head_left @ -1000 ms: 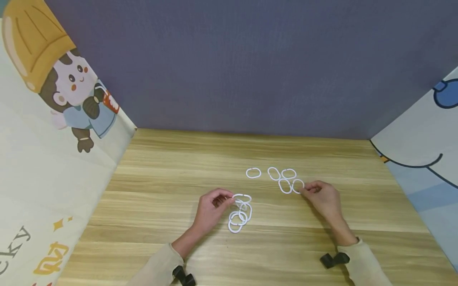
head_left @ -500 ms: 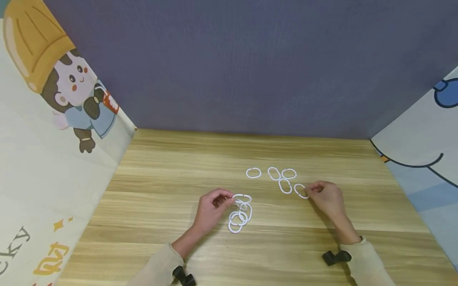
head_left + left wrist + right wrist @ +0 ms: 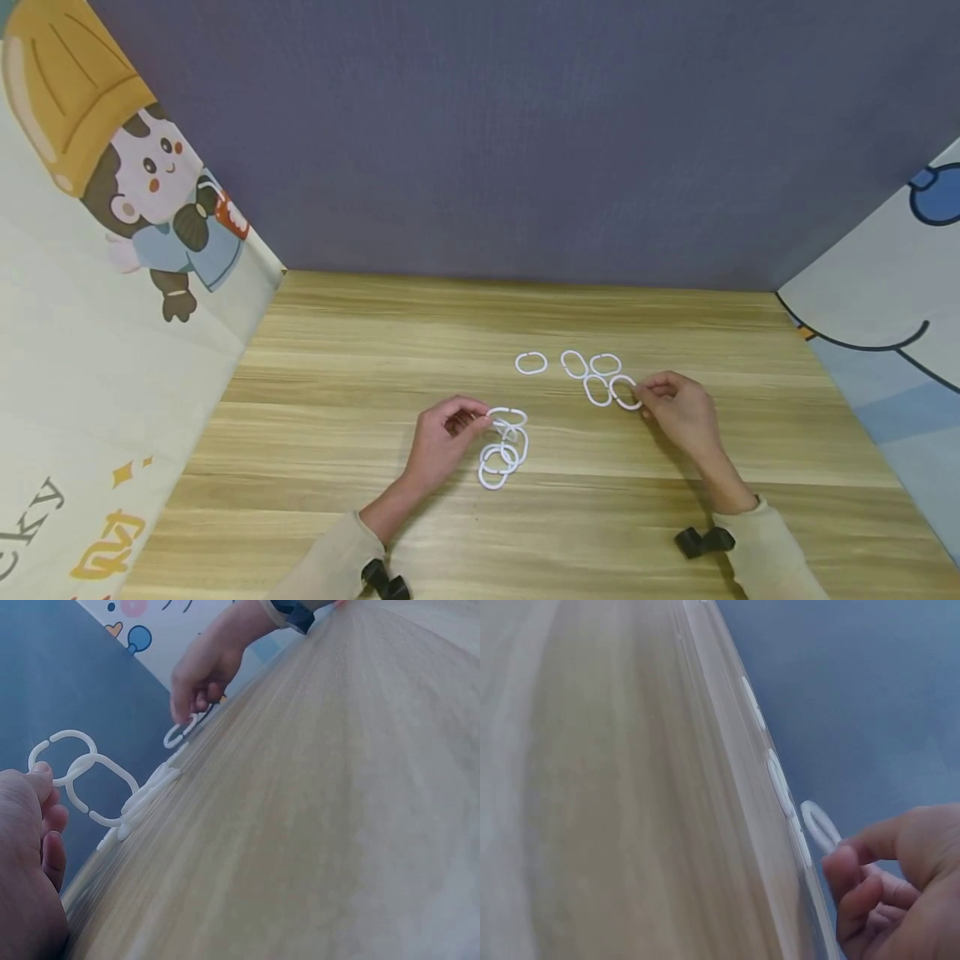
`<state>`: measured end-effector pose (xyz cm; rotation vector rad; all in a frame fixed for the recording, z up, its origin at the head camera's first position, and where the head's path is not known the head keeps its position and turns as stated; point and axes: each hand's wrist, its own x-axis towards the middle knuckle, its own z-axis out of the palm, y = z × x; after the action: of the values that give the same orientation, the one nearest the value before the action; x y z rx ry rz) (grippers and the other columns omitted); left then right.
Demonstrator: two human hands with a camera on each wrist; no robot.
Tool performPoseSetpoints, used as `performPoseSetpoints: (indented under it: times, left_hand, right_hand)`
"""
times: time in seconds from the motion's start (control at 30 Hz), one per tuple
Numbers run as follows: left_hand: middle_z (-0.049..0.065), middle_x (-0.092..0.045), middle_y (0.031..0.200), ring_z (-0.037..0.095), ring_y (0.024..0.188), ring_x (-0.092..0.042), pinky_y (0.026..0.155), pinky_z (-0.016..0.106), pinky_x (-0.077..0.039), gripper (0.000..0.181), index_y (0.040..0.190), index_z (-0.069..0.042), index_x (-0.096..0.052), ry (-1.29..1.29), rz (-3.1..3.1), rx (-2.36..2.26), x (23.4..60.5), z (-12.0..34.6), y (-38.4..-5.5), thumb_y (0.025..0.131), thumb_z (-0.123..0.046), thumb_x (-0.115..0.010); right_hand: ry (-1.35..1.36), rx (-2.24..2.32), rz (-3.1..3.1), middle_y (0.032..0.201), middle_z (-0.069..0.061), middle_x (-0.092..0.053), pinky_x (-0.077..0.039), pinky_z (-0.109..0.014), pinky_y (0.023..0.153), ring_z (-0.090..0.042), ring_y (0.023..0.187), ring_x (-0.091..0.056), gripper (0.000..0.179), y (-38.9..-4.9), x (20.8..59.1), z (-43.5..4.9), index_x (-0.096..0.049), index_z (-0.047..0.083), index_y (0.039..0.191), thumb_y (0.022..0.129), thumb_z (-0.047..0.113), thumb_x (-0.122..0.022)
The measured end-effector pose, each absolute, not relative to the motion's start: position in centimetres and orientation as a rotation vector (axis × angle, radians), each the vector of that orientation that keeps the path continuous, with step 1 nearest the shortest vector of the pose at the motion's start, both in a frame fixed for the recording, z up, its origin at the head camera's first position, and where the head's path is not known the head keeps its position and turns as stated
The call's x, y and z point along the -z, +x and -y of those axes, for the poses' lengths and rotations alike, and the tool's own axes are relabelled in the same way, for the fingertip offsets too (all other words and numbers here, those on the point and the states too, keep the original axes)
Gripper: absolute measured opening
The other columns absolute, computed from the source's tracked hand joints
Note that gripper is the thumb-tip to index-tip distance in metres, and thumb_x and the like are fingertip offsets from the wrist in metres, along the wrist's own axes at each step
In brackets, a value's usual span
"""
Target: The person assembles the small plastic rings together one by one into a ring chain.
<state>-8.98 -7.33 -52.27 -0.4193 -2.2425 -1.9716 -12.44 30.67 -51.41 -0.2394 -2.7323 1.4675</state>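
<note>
Thumb and finger of my left hand [image 3: 442, 437] pinch the top link [image 3: 73, 733] of a short chain of white plastic oval links [image 3: 526, 446]. Each link has a small gap in its band. In the left wrist view the held end is raised, while the lower links [image 3: 150, 799] lie bunched on the table. My right hand [image 3: 681, 412] pinches a single white link [image 3: 808, 817] between thumb and finger. That link is tilted up, its left side right by a loose link [image 3: 587, 389] in the head view.
Other loose white links lie behind, two side by side [image 3: 574, 352] [image 3: 605, 356] and one apart [image 3: 531, 353] to their left. The wooden table [image 3: 337, 358] meets a dark blue-grey panel [image 3: 480, 150] at the back. Printed cartoon walls [image 3: 67, 333] stand either side.
My right hand first drew its link rightward, away from the loose ones, then brought it slightly back up and left, turning it. The left hand and chain stay put.
</note>
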Motion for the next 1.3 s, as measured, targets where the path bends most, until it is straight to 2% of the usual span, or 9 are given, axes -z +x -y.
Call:
performPoseSetpoints:
  times: [0.1,0.2,0.27,0.33,0.47,0.57,0.67,0.87,1.3]
  left_hand:
    - [0.014,-0.075,0.088,0.005,0.075,-0.062,0.066,0.018,-0.052,0.01,0.103,0.001,-0.081,-0.423,2.239,1.973,52.2,7.3,-9.0,0.094,0.001,-0.085]
    - [0.015,-0.075,0.089,0.005,0.075,-0.062,0.066,0.018,-0.051,0.01,0.103,0.001,-0.081,-0.42,2.239,1.982,52.1,7.3,-8.9,0.094,0.001,-0.085]
    - [0.015,-0.075,0.089,0.006,0.075,-0.062,0.066,0.018,-0.051,0.01,0.103,0.001,-0.081,-0.416,2.242,1.984,52.1,7.3,-8.9,0.094,0.001,-0.085]
    - [0.014,-0.076,0.089,0.006,0.075,-0.062,0.066,0.017,-0.051,0.01,0.103,0.001,-0.081,-0.409,2.249,1.986,52.0,7.3,-8.9,0.094,0.001,-0.085]
    - [0.014,-0.076,0.089,0.006,0.076,-0.062,0.066,0.018,-0.051,0.01,0.103,0.001,-0.081,-0.4,2.251,1.986,52.1,7.2,-8.9,0.094,0.001,-0.085]
    - [0.014,-0.075,0.089,0.006,0.076,-0.062,0.066,0.018,-0.051,0.01,0.103,0.001,-0.081,-0.391,2.249,1.989,52.2,7.3,-8.9,0.094,0.001,-0.085]
    - [0.014,-0.075,0.088,0.005,0.075,-0.061,0.066,0.018,-0.051,0.01,0.103,0.001,-0.081,-0.388,2.247,1.987,52.2,7.3,-8.9,0.094,0.001,-0.085]
    - [0.014,-0.075,0.089,0.006,0.075,-0.062,0.066,0.018,-0.052,0.01,0.103,0.0,-0.081,-0.395,2.254,1.982,52.1,7.3,-8.9,0.094,0.001,-0.086]
    - [0.014,-0.076,0.089,0.006,0.076,-0.062,0.066,0.018,-0.052,0.011,0.103,0.0,-0.081,-0.388,2.258,1.989,52.2,7.3,-9.0,0.094,0.001,-0.086]
  right_hand:
    - [-0.25,-1.686,2.616,0.092,-0.005,-0.077,-0.059,-0.02,0.063,-0.004,0.07,-0.069,0.03,-12.6,51.3,-30.4,-0.071,-0.014,0.124,0.106,0.009,-0.076]
    - [-0.298,-1.85,2.54,0.09,0.005,-0.078,-0.056,-0.019,0.059,-0.002,0.072,-0.07,0.037,-12.7,51.1,-30.3,-0.069,-0.016,0.134,0.107,0.009,-0.075]
    - [-0.324,-1.943,2.503,0.089,0.01,-0.079,-0.052,-0.019,0.055,-0.002,0.073,-0.071,0.038,-12.7,51.0,-30.2,-0.069,-0.014,0.135,0.106,0.009,-0.075]
    - [-0.349,-2.036,2.467,0.088,0.011,-0.081,-0.051,-0.019,0.054,-0.001,0.074,-0.073,0.032,-12.7,50.9,-30.2,-0.073,-0.01,0.132,0.107,0.01,-0.076]
    - [-0.34,-2.204,2.41,0.09,0.01,-0.082,-0.056,-0.02,0.06,-0.004,0.08,-0.077,0.016,-12.5,50.6,-29.8,-0.077,0.002,0.121,0.109,0.011,-0.073]
    - [-0.326,-2.272,2.409,0.09,0.008,-0.081,-0.059,-0.022,0.063,-0.005,0.083,-0.078,0.012,-12.2,50.2,-29.2,-0.076,0.004,0.117,0.111,0.013,-0.07]
    - [-0.318,-2.32,2.404,0.087,0.007,-0.078,-0.057,-0.021,0.062,-0.006,0.079,-0.073,0.009,-12.0,49.8,-28.6,-0.076,0.007,0.111,0.111,0.013,-0.07]
    - [-0.247,-2.434,2.363,0.08,0.005,-0.066,-0.045,-0.018,0.055,-0.006,0.065,-0.057,0.015,-11.4,49.4,-27.6,-0.076,0.01,0.101,0.112,0.009,-0.065]
    - [-0.003,-2.65,2.276,0.081,0.006,-0.073,-0.037,-0.015,0.051,-0.001,0.061,-0.055,0.017,-10.2,48.5,-25.7,-0.072,0.009,0.099,0.112,0.006,-0.061]
